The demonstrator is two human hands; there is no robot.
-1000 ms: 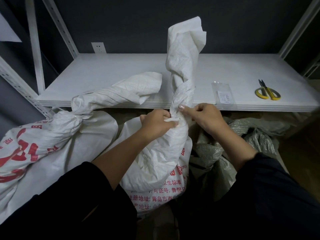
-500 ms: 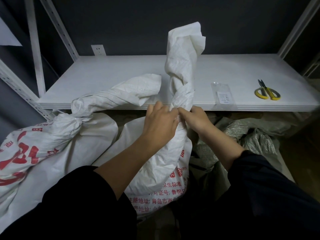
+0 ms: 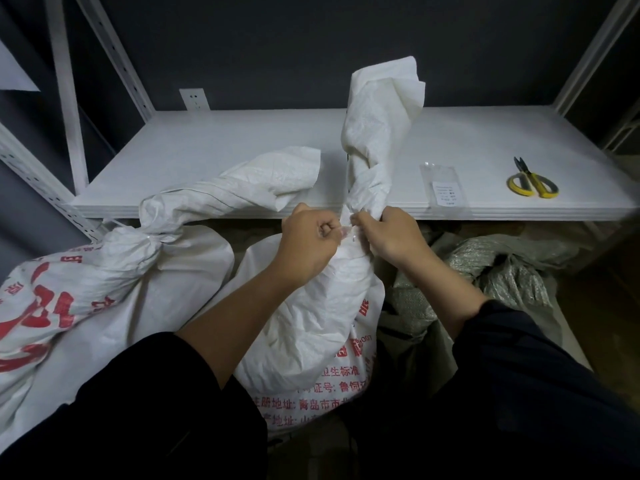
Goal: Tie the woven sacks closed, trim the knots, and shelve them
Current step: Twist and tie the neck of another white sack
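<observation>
The twisted neck of the sack (image 3: 311, 317) stands upright against the shelf (image 3: 225, 150) edge; left hand (image 3: 308, 237) and right hand (image 3: 391, 233) clench it, whatever they pinch hidden.

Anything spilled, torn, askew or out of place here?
Nothing stands out. The left hand and right hand grip the middle sack at its twisted neck, scissors lie flat on the shelf, and no spill or tear shows.
</observation>
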